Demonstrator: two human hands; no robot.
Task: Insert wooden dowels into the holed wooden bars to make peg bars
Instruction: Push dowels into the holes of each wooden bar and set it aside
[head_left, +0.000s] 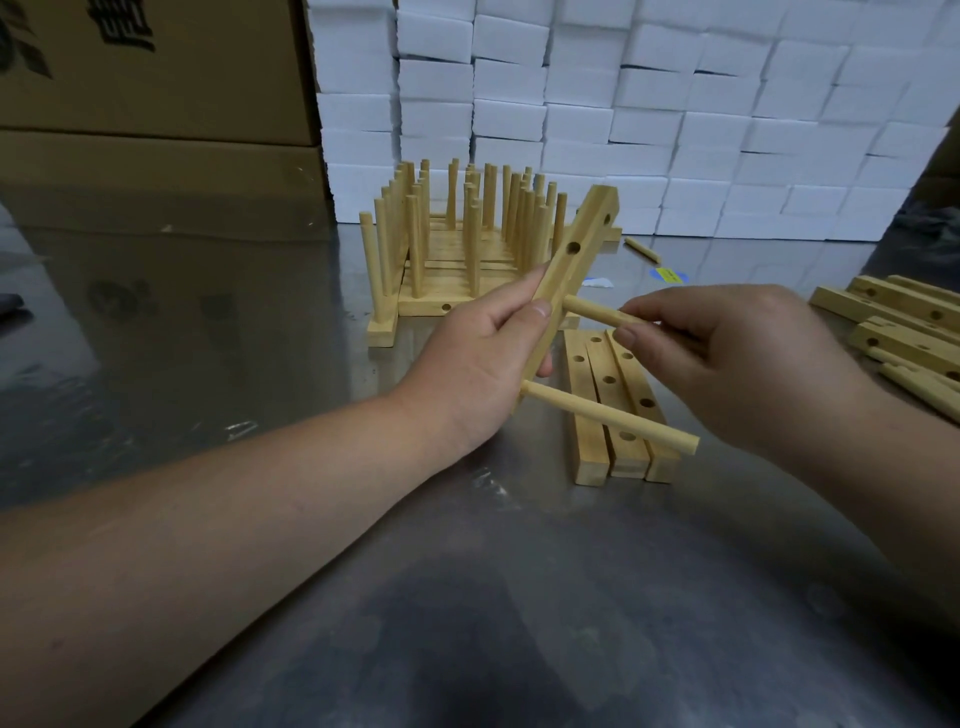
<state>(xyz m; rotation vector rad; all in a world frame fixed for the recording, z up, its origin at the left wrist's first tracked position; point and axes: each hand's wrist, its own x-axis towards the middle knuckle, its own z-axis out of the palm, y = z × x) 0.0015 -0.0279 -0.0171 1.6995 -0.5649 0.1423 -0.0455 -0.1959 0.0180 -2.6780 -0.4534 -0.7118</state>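
A: Big stuff first?
B: Steel table (467, 597) under everything. Cardboard boxes (156, 93) stacked far left; black print on top one, cropped, unreadable. Wall of white foam blocks (675, 130) at back.
A: Wood?
B: Finished peg bars (457, 249) clustered mid-table, pegs upright, in front of foam. Pile of holed bars (904, 322) at far right edge. Three flat bars (589, 457) side by side below the hands.
A: Grip?
B: Left hand (467, 364) wrapped round lower half of a holed bar (571, 260), off the table, tilted, thumb on front face. Two empty holes up top. Seated dowel (610, 415) near bottom end, sticking out twd right. Right hand (743, 358) pinching second dowel (592, 310) btw thumb & fingers, tip touching bar just beside left thumb.
A: Small bits?
B: Loose dowel (642, 250) lying near foam; blue-yellow sticker (670, 274) nearby, text too small to read.
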